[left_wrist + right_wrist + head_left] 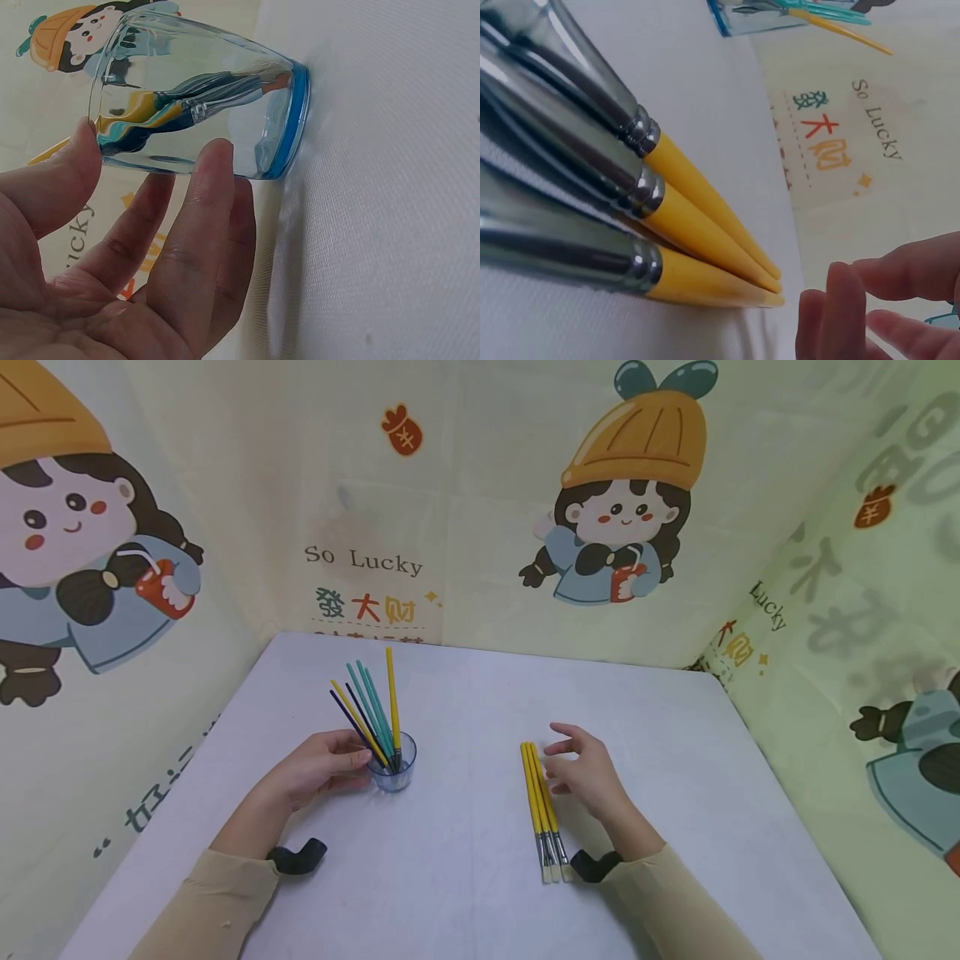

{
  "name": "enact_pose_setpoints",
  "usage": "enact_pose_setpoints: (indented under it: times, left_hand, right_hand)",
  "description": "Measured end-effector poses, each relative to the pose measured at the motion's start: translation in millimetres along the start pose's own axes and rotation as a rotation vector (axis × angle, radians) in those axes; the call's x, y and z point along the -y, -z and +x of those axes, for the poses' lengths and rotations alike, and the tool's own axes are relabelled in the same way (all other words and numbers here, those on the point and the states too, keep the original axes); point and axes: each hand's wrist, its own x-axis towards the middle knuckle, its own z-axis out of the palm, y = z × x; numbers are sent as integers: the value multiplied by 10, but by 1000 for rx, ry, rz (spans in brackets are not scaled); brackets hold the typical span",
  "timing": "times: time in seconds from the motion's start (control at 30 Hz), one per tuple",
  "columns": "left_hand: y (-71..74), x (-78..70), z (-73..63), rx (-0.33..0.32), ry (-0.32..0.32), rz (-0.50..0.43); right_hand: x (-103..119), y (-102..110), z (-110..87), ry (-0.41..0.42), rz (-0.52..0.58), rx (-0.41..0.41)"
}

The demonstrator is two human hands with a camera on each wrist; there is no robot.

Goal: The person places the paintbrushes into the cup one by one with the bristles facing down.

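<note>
A small clear glass (393, 777) with a blue base stands upright on the table, with several paintbrushes (375, 718) in it, their yellow, teal and dark blue handles up and bristles down. Beside its left side is my left hand (318, 768); the thumb is by the rim and the loosely bent fingertips (216, 154) are at the wall, not wrapped round it. Three yellow-handled flat paintbrushes (540, 793) lie side by side on the right, bristles toward me. Just right of their handle ends hovers my right hand (588, 772), fingers loosely bent and holding nothing.
A white cloth covers the table (465, 877). Printed fabric walls (480, 527) with cartoon figures and lettering rise along the back and both sides. A black strap end (300, 857) sticks out at the left wrist, and another (595, 866) at the right wrist.
</note>
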Motion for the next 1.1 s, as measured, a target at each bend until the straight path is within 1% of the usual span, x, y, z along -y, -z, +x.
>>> enact_pose_setpoints:
  times: [0.2,0.33,0.67,0.93,1.1]
  left_hand:
    - [-2,-1,-6,3,4,0]
    - [-1,-5,-3,5,3,-4]
    - [-3,-4,-2,2,8,-6]
    - [-2,-9,-11,0,7,-2]
    - [0,-10,-4,-7,12,1]
  right_hand:
    - [-35,22,-34,-58,-72,26]
    - [-45,27,-59,-74,-112,54]
    - [-55,4,-98,-67,-203,119]
    - [-37,-22,-100,-42,-298,125]
    - [-43,-17,-71,-40,-326,144]
